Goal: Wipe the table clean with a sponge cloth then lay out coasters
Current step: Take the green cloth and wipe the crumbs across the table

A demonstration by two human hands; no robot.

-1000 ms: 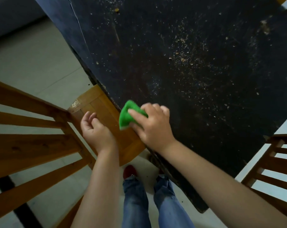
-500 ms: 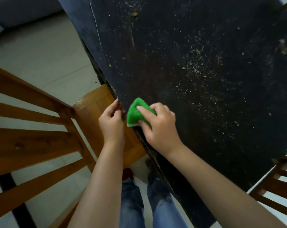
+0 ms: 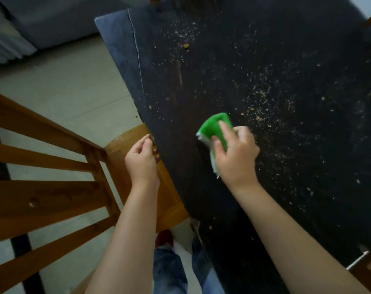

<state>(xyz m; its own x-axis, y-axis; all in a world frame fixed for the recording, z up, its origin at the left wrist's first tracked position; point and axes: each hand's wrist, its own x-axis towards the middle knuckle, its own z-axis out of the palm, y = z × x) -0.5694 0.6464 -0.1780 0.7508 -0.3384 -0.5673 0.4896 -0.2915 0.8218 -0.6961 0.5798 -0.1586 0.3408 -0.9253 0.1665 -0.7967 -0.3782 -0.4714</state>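
The sponge cloth (image 3: 215,128) lies on the dark counter (image 3: 265,49), a short way in from its near-left edge, gripped by the right hand (image 3: 235,153). The fingers (image 3: 225,130) of that hand curl over the green top face, with the thumb against the pale underside.

The left hand (image 3: 141,160) sits at the counter edge, over a wooden chair (image 3: 52,166). Its fingers are loosely cupped; small crumb-like specks show at the fingertips, but whether anything is held cannot be told.

Crumbs (image 3: 263,107) lie scattered to the right of the cloth and beyond it.

Probable faults from this position:
- A fast stroke toward the edge may throw crumbs past the cupped hand onto the chair seat or floor (image 3: 63,81).
- A light grip may let the cloth fold under and skip over debris.
- The far scatter may be missed unless the reach is extended.

No coasters are in view; wiping appears far from complete.
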